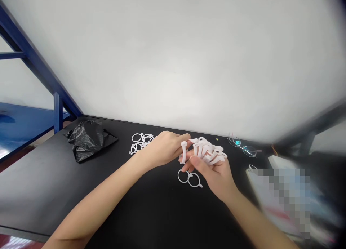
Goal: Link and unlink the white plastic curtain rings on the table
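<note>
My right hand is closed round a row of white plastic rings, each with a small round tab; the tabs stand up above the thumb. Beside it, my left hand is closed at the fingertips, by a single white ring that it seems to pinch; the exact grip is partly hidden. Two more white rings lie on the black table just below the hands. Behind my left wrist sits a loose pile of the same rings, partly covered by the arm.
On the black table, a crumpled black plastic bag lies at the left. Eyeglasses rest at the back right, close to a pale booklet-like item, partly blurred. A blue metal frame stands left; a white wall rises behind.
</note>
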The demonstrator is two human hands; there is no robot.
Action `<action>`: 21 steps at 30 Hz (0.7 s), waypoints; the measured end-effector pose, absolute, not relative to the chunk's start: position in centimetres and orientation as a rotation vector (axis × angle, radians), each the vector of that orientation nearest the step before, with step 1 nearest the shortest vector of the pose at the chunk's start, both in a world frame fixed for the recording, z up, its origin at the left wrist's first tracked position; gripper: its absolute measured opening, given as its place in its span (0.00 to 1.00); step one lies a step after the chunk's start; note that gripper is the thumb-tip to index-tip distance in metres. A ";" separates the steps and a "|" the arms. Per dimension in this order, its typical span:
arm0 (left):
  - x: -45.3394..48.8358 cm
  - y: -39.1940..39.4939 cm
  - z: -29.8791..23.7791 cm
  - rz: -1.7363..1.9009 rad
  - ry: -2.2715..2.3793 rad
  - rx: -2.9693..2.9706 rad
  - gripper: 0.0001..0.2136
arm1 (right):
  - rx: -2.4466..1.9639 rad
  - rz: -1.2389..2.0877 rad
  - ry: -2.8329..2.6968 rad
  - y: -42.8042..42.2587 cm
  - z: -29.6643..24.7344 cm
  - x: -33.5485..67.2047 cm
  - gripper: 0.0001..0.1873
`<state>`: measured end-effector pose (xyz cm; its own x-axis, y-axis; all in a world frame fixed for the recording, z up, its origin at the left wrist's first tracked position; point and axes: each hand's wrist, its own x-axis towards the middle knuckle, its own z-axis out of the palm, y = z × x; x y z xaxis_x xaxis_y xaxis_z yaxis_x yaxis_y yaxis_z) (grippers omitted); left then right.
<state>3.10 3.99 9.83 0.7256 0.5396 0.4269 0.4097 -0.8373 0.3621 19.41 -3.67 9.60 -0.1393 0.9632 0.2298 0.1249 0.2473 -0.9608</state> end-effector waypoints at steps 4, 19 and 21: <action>3.3 3.9 9.6 0.806 0.820 2.828 0.15 | -1.067 1.139 -1.486 -3.5 9.7 19.3 0.13; 2.9 4.4 9.5 0.872 0.619 2.855 0.16 | -1.005 1.211 -1.471 -4.0 10.3 20.5 0.14; 2.8 4.3 9.7 0.930 0.637 2.741 0.18 | -1.019 1.114 -1.532 -4.7 10.5 20.4 0.13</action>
